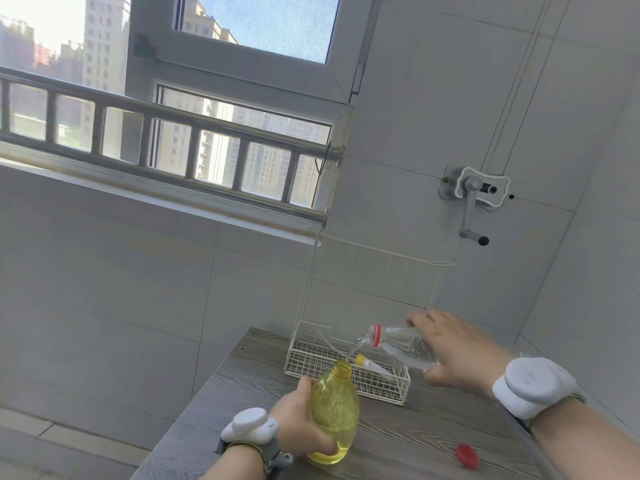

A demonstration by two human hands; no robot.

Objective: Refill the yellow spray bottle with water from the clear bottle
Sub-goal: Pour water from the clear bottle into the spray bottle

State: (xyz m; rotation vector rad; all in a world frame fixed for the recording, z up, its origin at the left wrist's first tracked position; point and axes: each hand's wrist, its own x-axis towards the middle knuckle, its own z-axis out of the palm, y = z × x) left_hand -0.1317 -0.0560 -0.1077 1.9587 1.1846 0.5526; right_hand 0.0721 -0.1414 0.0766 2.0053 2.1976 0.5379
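The yellow spray bottle [335, 412] stands upright on the grey wooden table [398, 441], its neck open and the spray head off. My left hand [301, 424] grips its body from the left. My right hand [457, 351] holds the clear bottle [403, 342] tipped on its side, its red-ringed mouth pointing left just above the yellow bottle's neck. A thin stream of water runs from that mouth into the yellow bottle. The yellow-collared spray head [372, 365] lies in the white wire basket [311, 362] behind the yellow bottle.
A red cap [467, 455] lies on the table to the right of the yellow bottle. The basket has a tall wire frame against the tiled wall. A crank handle [469, 209] is fixed on the wall above. The table's left edge drops to the floor.
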